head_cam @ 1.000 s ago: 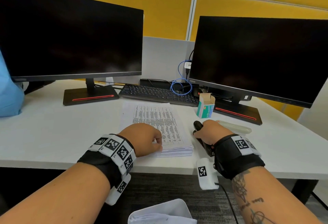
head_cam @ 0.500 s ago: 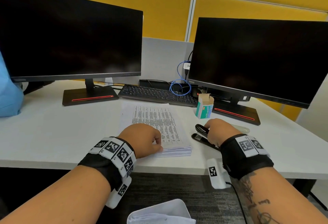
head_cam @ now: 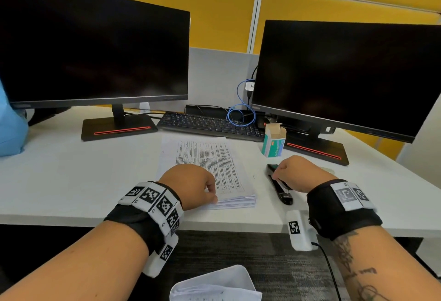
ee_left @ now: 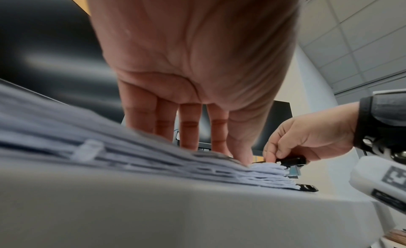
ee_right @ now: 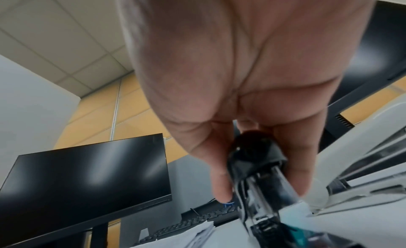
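A thick stack of printed papers (head_cam: 210,157) (ee_left: 153,158) lies on the white desk (head_cam: 71,176) in front of me. My left hand (head_cam: 191,186) (ee_left: 197,78) rests on its near edge, with the fingers pressing down on the top sheet and the thumb at the near right corner. Just right of the stack is a black stapler (head_cam: 282,193) (ee_left: 292,160) (ee_right: 259,165). Its base lies on the desk and its top arm is raised. My right hand (head_cam: 296,173) (ee_left: 312,135) (ee_right: 241,69) grips that top arm between thumb and fingers.
A small green and white staple box (head_cam: 274,141) stands open behind the stapler. A black keyboard (head_cam: 210,124) and two dark monitors (head_cam: 93,50) (head_cam: 346,74) line the back of the desk. A blue object (head_cam: 9,129) sits at the far left. White paper (head_cam: 214,286) lies below the desk edge.
The stapler's top arm has swung up from its base under my right hand, which shifted slightly right and away. My left hand has stayed on the paper stack.
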`<state>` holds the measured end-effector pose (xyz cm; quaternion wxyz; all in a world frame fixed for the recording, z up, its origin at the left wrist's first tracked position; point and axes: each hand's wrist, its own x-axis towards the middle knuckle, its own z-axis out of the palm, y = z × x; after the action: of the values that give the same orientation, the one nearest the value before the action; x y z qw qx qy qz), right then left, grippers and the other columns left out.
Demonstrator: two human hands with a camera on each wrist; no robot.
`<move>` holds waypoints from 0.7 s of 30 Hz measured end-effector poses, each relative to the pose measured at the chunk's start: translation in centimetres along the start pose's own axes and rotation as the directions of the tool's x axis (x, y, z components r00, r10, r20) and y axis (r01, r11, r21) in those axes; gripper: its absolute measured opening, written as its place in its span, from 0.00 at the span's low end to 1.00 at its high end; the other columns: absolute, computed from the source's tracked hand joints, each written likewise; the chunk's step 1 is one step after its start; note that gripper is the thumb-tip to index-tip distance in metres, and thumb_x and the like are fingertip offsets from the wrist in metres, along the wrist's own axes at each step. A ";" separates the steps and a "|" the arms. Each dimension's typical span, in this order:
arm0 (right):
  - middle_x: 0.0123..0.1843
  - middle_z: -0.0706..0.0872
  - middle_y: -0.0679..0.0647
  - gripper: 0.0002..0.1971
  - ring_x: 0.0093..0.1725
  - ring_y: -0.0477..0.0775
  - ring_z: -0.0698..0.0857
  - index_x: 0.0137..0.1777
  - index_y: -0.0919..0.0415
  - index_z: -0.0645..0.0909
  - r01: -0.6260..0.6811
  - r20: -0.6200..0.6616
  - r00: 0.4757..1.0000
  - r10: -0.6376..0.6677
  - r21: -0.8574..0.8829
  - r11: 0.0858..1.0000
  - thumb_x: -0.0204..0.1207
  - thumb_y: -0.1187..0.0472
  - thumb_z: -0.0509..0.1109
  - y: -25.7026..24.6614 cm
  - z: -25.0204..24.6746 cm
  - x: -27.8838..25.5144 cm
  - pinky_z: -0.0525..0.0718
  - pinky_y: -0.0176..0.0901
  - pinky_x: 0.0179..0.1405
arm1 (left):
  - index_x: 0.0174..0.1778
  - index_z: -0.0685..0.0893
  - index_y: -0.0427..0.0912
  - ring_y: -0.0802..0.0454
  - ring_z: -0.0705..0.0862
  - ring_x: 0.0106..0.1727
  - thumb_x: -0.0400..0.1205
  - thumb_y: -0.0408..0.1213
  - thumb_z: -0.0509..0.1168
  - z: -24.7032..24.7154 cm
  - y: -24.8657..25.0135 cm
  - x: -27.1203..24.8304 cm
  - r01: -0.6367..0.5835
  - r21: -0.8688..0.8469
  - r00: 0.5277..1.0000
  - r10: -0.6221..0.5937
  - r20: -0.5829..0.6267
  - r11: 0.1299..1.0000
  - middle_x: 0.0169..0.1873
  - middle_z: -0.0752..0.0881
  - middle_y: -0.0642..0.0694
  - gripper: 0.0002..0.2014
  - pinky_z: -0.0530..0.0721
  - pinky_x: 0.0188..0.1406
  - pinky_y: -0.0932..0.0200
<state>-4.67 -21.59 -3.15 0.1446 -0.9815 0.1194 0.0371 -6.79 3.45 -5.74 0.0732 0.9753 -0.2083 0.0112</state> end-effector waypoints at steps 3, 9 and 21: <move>0.63 0.83 0.53 0.12 0.61 0.56 0.82 0.61 0.55 0.86 0.140 -0.059 0.989 -0.135 0.079 0.987 0.83 0.59 0.64 0.1 0.1 -0.9 0.82 0.42 0.55 | 0.49 0.88 0.56 0.56 0.82 0.45 0.78 0.56 0.67 0.1 0.3 0.2 0.013 0.009 1.000 -0.012 -0.009 1.000 0.40 0.84 0.58 0.11 0.78 0.41 0.60; 0.68 0.82 0.49 0.21 0.68 0.55 0.79 0.63 0.43 0.85 0.366 -0.014 0.930 -0.367 -0.037 0.930 0.78 0.68 0.69 -1.8 1.0 -2.6 0.78 0.45 0.67 | 0.48 0.86 0.53 0.54 0.80 0.43 0.82 0.50 0.63 0.0 0.7 0.3 -0.035 0.049 0.999 0.036 -0.005 0.998 0.39 0.84 0.56 0.09 0.78 0.42 0.59; 0.41 0.85 0.44 0.10 0.45 0.49 0.86 0.47 0.45 0.86 0.408 -0.059 0.913 -0.404 0.107 0.907 0.81 0.62 0.67 -2.3 2.5 -3.4 0.83 0.40 0.49 | 0.59 0.81 0.56 0.52 0.83 0.51 0.82 0.51 0.60 1.0 1.2 -0.6 -0.113 0.049 0.987 0.117 -0.108 0.992 0.52 0.86 0.55 0.12 0.81 0.47 0.57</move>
<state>-7.53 -17.91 -4.51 0.2044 -0.9752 -0.0826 -0.0181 -7.79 2.46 -6.61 0.0632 0.9608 -0.2595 0.0740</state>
